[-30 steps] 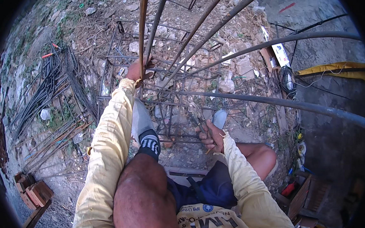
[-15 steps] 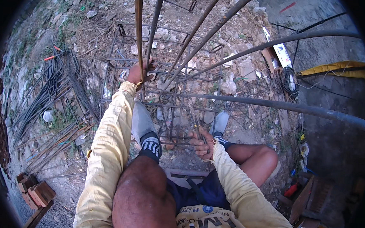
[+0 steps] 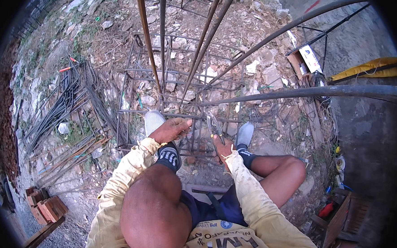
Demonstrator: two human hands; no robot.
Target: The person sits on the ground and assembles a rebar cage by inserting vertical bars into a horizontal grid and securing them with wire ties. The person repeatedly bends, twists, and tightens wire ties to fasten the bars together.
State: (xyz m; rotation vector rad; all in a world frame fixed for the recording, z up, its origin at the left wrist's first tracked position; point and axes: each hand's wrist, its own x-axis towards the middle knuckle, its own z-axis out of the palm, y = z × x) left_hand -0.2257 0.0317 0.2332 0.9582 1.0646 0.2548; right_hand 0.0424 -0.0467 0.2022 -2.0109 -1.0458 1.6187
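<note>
Tied rebar makes an open cage on the ground in front of me, with several long steel bars rising from it. My left hand is over the cage's near part, beside my left shoe. Its fingers are closed in a pinch; whatever is in them is too small to make out. A pair of pincers is in my right hand, closed round the handles. The jaws point away from me, over the near bars, and the two hands are apart.
Loose cut bars lie in a heap at left, with bricks nearer me. Long bars bend out to the right overhead. A white box, a yellow sheet and a wooden crate are at right. Rubble covers the ground.
My left hand has let go of the upright bar and come back toward me. My right hand has turned, and the pincers now point forward. The view has shifted slightly.
</note>
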